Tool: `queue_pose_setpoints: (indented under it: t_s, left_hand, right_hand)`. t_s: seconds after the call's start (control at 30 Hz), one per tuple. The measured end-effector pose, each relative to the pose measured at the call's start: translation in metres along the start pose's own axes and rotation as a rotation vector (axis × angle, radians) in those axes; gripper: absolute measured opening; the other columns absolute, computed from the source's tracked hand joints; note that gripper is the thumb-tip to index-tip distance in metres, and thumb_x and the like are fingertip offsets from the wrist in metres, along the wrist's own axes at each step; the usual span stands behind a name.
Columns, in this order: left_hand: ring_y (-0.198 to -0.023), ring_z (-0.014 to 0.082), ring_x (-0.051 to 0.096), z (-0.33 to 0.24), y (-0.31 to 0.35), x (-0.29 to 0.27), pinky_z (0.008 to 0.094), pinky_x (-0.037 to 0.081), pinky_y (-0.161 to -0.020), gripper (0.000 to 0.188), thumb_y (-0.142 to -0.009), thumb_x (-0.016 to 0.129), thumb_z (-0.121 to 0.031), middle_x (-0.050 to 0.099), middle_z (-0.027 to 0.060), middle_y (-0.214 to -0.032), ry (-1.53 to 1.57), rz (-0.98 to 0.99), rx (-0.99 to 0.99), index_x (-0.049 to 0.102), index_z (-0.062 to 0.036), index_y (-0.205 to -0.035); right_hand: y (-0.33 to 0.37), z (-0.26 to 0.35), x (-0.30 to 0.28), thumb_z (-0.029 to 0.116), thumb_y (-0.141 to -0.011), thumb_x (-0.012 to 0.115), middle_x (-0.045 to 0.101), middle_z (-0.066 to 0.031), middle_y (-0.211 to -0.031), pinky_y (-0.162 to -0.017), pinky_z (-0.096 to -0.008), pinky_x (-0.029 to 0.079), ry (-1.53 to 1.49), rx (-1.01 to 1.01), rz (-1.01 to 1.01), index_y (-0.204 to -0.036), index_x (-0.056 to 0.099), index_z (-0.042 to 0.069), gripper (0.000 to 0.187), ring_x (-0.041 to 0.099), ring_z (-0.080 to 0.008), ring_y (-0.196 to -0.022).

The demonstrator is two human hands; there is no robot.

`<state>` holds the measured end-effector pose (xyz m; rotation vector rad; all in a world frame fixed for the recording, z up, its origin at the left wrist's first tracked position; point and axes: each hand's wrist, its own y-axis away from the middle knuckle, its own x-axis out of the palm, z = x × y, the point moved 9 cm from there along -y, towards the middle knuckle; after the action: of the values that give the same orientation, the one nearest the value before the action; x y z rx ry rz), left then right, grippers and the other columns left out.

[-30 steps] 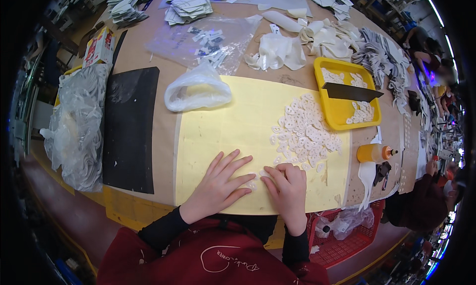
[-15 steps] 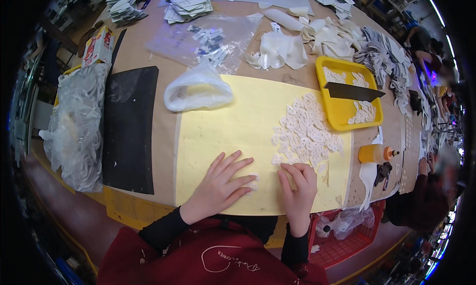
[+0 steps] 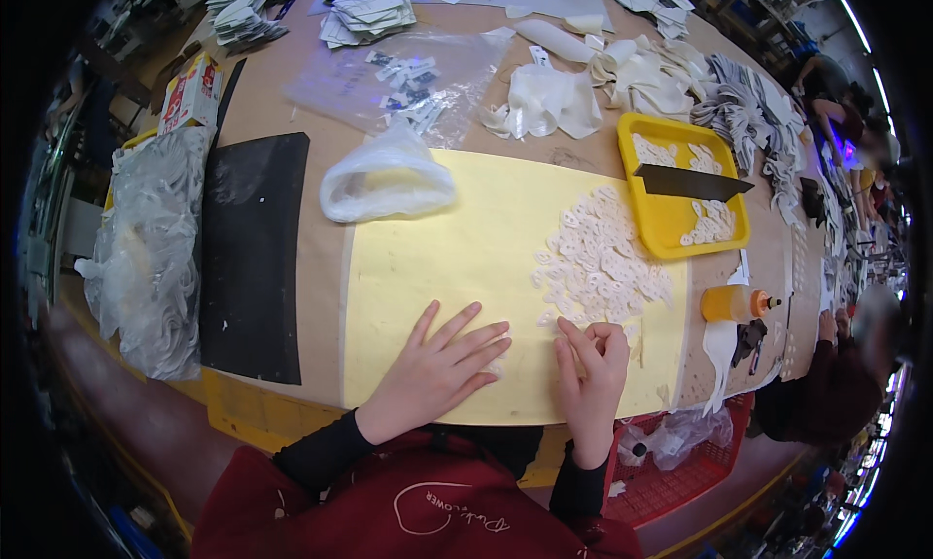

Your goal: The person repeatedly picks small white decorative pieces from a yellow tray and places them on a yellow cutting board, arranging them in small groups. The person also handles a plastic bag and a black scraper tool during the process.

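The two hands were apart. The left hand (image 3: 437, 372) lay palm down with its fingers spread on a yellow sheet (image 3: 428, 258), and a few small white cut-out pieces (image 3: 499, 366) showed beside its fingertips. The right hand (image 3: 595, 372) was curled, its thumb and forefinger close to each other near the lower edge of a pile of white cut-outs (image 3: 603, 258); whether it gripped one could not be told. The pile spread just beyond the right hand. Farther out sat a yellow tray (image 3: 664, 227), crossed by a black strip (image 3: 692, 182). Right of that hand, an orange squeeze bottle (image 3: 731, 303) lay on the brown-covered worktop (image 3: 323, 296).
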<state>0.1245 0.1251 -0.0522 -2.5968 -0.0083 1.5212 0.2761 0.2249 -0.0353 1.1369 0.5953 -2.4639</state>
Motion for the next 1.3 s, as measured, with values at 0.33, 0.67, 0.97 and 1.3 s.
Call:
queue_pose_setpoints:
  t_s: [0.33,0.67,0.97,1.3]
  left_hand:
    - [-0.147,0.0267,0.041,0.001,-0.001,0.000,0.0588,0.029,-0.120,0.047,-0.100,0.063,-0.040,0.051,0.0003,-0.152,-0.009,0.001,-0.003,0.060,-0.0151,-0.140]
    - [-0.149,0.0263,0.040,0.002,0.000,0.002,0.0617,0.027,-0.120,0.046,-0.099,0.064,-0.038,0.051,0.0005,-0.154,0.021,0.019,-0.024,0.060,-0.0176,-0.140]
    - [-0.151,0.0237,0.038,-0.010,-0.017,0.013,0.0697,0.022,-0.119,0.049,-0.099,0.063,-0.042,0.047,-0.0046,-0.158,0.020,0.070,0.080,0.060,-0.0189,-0.142]
    - [-0.150,0.0228,0.041,-0.006,-0.016,0.011,0.0696,0.021,-0.120,0.049,-0.101,0.061,-0.039,0.051,-0.0015,-0.155,0.054,0.049,0.024,0.058,-0.0169,-0.144]
  right_hand:
    - [0.004,0.031,0.028,0.023,-0.089,0.076,0.054,-0.0075,-0.108,-0.095,-0.0413,0.031,0.106,-0.215,0.229,-0.131,0.070,0.021,0.043,0.053,-0.0220,-0.102]
    - [0.013,0.003,0.001,0.030,-0.090,0.075,0.050,-0.0101,-0.142,-0.112,-0.0544,0.020,0.366,-0.100,0.137,-0.131,0.071,0.026,0.042,0.039,-0.0322,-0.135]
    - [0.023,0.002,-0.004,0.034,-0.089,0.075,0.039,-0.0118,-0.160,-0.119,-0.0645,0.008,0.283,-0.112,0.174,-0.126,0.073,0.031,0.038,0.027,-0.0401,-0.147]
    - [0.023,-0.006,0.004,0.033,-0.090,0.075,0.039,-0.0125,-0.160,-0.118,-0.0650,0.014,0.317,-0.054,0.175,-0.129,0.073,0.031,0.039,0.027,-0.0428,-0.146]
